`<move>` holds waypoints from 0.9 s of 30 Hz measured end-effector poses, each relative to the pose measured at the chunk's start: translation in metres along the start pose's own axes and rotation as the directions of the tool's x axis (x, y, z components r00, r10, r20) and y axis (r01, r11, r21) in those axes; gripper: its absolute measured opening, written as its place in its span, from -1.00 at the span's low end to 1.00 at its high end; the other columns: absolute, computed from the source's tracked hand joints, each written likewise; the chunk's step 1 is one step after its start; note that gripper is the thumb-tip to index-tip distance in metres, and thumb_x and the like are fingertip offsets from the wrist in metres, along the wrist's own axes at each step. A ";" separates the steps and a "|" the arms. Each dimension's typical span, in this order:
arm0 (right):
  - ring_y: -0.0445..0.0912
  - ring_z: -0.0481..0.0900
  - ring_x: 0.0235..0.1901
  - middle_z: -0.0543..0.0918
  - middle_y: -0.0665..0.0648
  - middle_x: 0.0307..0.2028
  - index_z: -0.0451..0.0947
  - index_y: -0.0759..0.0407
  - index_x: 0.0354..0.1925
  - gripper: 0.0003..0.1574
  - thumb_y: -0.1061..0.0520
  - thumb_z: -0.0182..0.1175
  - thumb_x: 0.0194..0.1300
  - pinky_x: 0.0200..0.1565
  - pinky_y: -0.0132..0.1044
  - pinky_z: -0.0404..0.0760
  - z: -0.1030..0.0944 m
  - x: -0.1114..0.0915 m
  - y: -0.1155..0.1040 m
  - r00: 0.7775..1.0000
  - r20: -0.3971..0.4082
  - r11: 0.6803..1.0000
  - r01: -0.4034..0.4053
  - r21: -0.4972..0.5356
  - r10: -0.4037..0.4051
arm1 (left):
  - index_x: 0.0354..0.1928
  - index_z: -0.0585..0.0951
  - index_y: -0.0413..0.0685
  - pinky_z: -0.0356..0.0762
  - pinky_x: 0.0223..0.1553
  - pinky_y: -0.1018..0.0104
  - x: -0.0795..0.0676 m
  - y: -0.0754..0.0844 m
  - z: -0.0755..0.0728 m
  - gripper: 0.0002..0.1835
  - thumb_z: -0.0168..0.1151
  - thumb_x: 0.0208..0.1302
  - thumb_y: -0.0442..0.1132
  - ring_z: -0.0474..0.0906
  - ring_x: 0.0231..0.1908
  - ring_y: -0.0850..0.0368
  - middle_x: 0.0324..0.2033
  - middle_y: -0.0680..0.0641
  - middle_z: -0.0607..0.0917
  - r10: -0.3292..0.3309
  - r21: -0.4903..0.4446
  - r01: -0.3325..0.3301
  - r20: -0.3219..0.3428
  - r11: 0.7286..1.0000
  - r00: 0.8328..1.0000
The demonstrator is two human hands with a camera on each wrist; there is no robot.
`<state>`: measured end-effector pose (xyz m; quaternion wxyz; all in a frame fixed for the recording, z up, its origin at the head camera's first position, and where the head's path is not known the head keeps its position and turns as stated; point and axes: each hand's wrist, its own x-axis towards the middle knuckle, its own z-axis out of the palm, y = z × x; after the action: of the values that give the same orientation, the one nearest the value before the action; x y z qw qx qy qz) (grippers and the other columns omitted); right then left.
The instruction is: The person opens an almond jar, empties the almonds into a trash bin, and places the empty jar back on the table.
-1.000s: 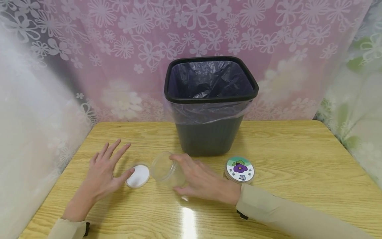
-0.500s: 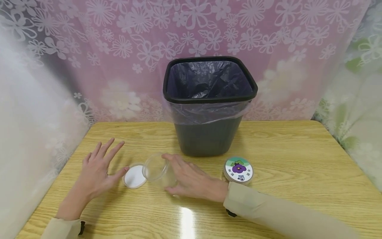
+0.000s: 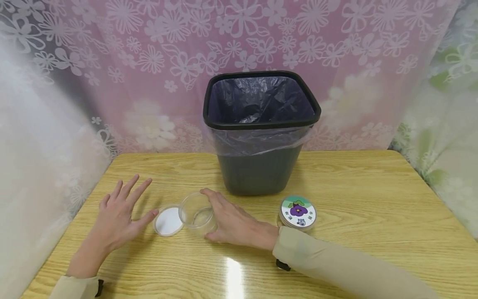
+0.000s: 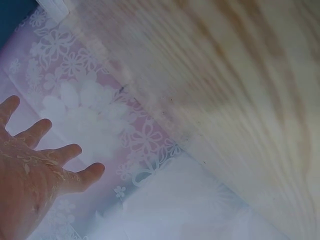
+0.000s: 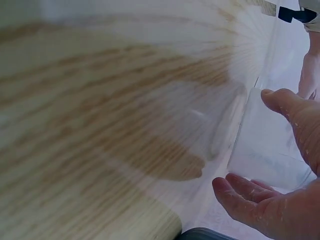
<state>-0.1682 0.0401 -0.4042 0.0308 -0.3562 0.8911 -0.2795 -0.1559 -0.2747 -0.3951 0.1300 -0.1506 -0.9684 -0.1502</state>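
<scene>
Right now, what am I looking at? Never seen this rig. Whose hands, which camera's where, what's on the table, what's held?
No machine here: these are a person's two bare hands. The wide picture comes from a camera worn on the head, looking forward and down; each tilted one comes from a camera worn on that wrist. On the wooden table stand a lined bin and a container with a purple-figure lid, and a white disc lies there too. The right hand holds a clear, uncovered jar. The left hand is spread, thumb near the disc; whether they touch, I can't tell.
</scene>
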 end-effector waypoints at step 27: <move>-0.05 0.45 0.37 0.35 0.18 0.43 0.01 0.16 0.56 0.22 -0.22 0.44 0.23 0.35 -0.20 0.52 -0.024 -0.028 0.000 0.996 -0.042 0.991 0.077 -0.112 -0.082 | 0.58 0.24 0.30 0.02 0.22 -0.67 0.002 0.029 -0.004 -0.13 0.36 0.27 0.11 0.01 0.51 -0.56 0.58 -0.18 0.20 0.083 -0.047 -0.084 -0.018 0.995 0.996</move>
<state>-0.1533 0.0705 -0.3879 -0.0209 -0.3862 0.8907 -0.2389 -0.1476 -0.2494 -0.3835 0.1403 -0.1929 -0.9563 -0.1690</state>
